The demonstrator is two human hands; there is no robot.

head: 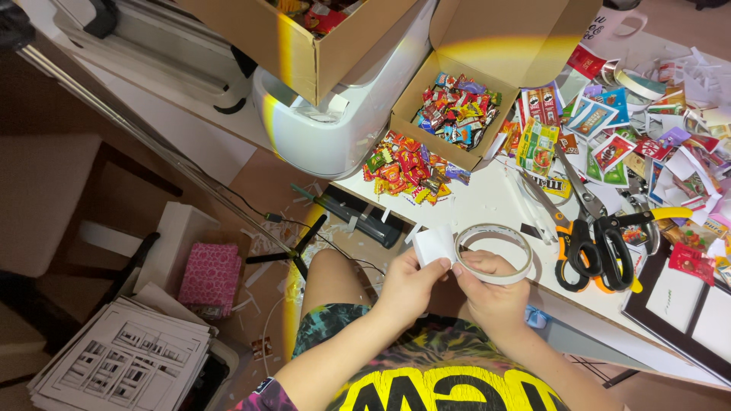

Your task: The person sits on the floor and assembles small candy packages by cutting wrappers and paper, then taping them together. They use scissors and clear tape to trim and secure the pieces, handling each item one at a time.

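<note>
Where the frame ends at the bottom, both forearms are cut off, so only the hands and wrists show whole. Left hand point(407, 285) pinches a white strip point(434, 245) between thumb and fingers, the strip standing up from the grip; whether it is tape pulled off the roll or its backing paper is hard to tell. Right hand point(495, 293) is closed on a tape roll point(493, 253) – thumb laid over the near rim, fingers curled under it and mostly hidden. Roll and strip sit just beside each other, held over the near edge of the white counter point(487, 202).

Beyond the hands, a small open box point(438, 99) holds a heap of tiny bright packets, and a loose pile point(407, 169) of the same lies just beside it on the counter. A bigger box point(266, 38) at the top is cut off by the frame – only a sliver of red contents shows. It rests on a white machine point(327, 114), half hidden beneath it.

Two pairs of scissors lie right of the roll: orange scissors point(575, 247) and yellow scissors point(620, 236), handles overlapping. Paper scraps point(662, 114) cover the far right, too jumbled to sort out. On the floor, a paper stack point(126, 358) sits near a pink box point(209, 278)
</note>
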